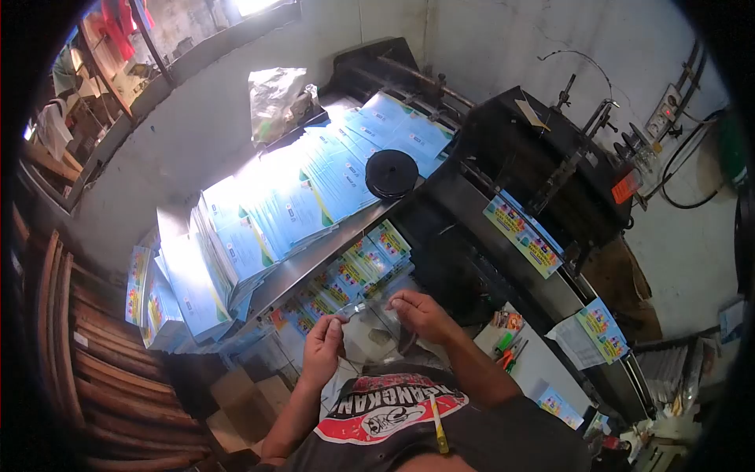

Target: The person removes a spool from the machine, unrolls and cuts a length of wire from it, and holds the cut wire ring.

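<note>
In front of my chest, my left hand (pixel 324 346) is closed in a pinch. Its thumb and fingers grip one end of a thin, shiny, clear object (pixel 356 308) that looks like a pair of eyeglasses. Close by on the right, my right hand (pixel 421 316) is also closed, fingertips pinched near the object's other side; what they grip is too small to make out. Beyond both hands, printed booklets (pixel 346 275) with yellow and green covers stand in a row below the metal ledge.
Stacks of light-blue printed sheets (pixel 271 212) cover the sloping table, with a black spool (pixel 392 175) on them. A dark machine (pixel 543 157) stands at right, a booklet (pixel 522 236) on its rail. Orange-handled pliers (pixel 511 358) lie on a white surface; wooden slats (pixel 126 377) are at left.
</note>
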`<state>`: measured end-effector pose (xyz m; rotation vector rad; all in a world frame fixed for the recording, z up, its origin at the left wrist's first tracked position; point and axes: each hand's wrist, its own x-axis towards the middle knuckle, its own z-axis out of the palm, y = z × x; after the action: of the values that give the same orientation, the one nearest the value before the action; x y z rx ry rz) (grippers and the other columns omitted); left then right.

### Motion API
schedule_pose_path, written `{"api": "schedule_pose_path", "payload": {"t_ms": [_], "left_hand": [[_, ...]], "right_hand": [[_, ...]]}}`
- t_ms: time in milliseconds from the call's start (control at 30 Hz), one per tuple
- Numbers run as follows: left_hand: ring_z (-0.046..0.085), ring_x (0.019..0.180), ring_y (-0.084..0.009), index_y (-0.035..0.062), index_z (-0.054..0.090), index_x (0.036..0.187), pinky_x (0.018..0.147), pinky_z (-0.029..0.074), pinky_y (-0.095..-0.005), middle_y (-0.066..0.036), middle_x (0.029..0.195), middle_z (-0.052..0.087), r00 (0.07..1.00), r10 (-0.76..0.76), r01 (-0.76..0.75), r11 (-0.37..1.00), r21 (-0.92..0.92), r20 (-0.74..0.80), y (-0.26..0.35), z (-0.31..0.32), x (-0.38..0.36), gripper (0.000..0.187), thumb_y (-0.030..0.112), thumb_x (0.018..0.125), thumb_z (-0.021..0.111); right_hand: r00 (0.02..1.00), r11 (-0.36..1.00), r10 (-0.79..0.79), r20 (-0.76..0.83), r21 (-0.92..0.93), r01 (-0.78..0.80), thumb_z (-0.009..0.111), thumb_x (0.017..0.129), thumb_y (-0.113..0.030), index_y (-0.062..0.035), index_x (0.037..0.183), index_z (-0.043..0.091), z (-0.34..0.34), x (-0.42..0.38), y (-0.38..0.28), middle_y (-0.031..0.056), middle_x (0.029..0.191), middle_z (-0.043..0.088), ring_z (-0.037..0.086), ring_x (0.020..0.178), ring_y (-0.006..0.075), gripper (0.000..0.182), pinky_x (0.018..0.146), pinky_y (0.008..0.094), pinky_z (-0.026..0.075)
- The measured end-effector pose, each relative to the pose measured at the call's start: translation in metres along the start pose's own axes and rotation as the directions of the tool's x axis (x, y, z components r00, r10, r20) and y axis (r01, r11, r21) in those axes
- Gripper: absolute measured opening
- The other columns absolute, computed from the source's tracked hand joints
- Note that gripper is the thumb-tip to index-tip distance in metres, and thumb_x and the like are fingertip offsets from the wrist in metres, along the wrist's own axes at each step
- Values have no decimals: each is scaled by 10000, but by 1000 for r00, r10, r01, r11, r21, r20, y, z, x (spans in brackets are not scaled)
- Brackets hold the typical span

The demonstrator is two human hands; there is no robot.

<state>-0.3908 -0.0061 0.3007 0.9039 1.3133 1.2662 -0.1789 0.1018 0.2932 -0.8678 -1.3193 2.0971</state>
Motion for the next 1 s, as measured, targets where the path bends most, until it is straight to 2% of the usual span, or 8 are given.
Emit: {"api": "schedule_pose_path", "payload": {"t_ms": [133,200,300,433,500,633,833,1000], "left_hand": [[557,659,-119,12,542,1156,609,462,-260,-45,791,570,952,291,-247,917,313,-100,41,0,3,508,442,889,590],[629,814,-206,8,538,1202,720,500,-332,-119,972,621,751,597,-444,142,884,281,71,-7,4,606,455,812,659],[645,852,-274,27,541,1214,750,503,-372,-149,1033,631,884,251,-466,450,762,393,67,6,4,657,478,761,688],[648,782,-320,41,563,1194,721,497,-364,-180,931,651,924,-147,-155,699,698,352,91,19,1,597,488,807,646],[646,770,-320,37,575,1176,716,494,-372,-192,900,650,938,-152,-127,688,715,313,78,20,3,542,461,841,616],[641,764,-322,23,608,1117,713,490,-374,-218,871,648,966,51,-188,812,552,254,53,18,0,364,325,921,556],[641,741,-233,11,629,1075,704,486,-309,-183,842,653,950,-17,-156,840,520,312,44,-14,-20,231,172,932,545],[632,697,-192,3,640,1053,671,487,-300,-144,784,655,910,-18,-182,880,439,413,55,-30,-47,224,162,933,538]], "right_hand": [[997,970,-70,20,-232,73,486,974,-218,-33,1003,582,10,-5,2,-25,664,478,430,594,58,210,547,222,363],[955,815,-285,88,-503,289,493,966,-207,-25,1000,580,18,-8,2,28,721,571,539,669,122,204,626,293,440],[948,772,-235,214,-551,316,494,959,-202,-25,1004,579,31,-13,-13,59,794,622,595,763,171,202,714,339,468],[946,774,-222,236,-547,318,500,955,-205,-22,1008,587,37,-12,-22,141,866,607,589,793,239,209,726,356,455],[984,862,-62,166,-488,137,517,946,-196,-21,998,587,37,-14,-22,132,841,602,587,776,211,195,708,342,455],[968,836,-117,220,-504,215,533,943,-148,-19,991,574,33,-7,-16,62,840,625,581,816,104,143,726,265,465],[976,936,-89,197,-318,150,575,912,-102,-21,1106,547,30,-1,-13,39,969,613,562,901,99,212,819,268,447],[880,879,-474,-43,-90,469,677,834,-190,-47,1355,378,4,56,-2,105,1293,452,455,1164,177,618,928,328,401]]}}
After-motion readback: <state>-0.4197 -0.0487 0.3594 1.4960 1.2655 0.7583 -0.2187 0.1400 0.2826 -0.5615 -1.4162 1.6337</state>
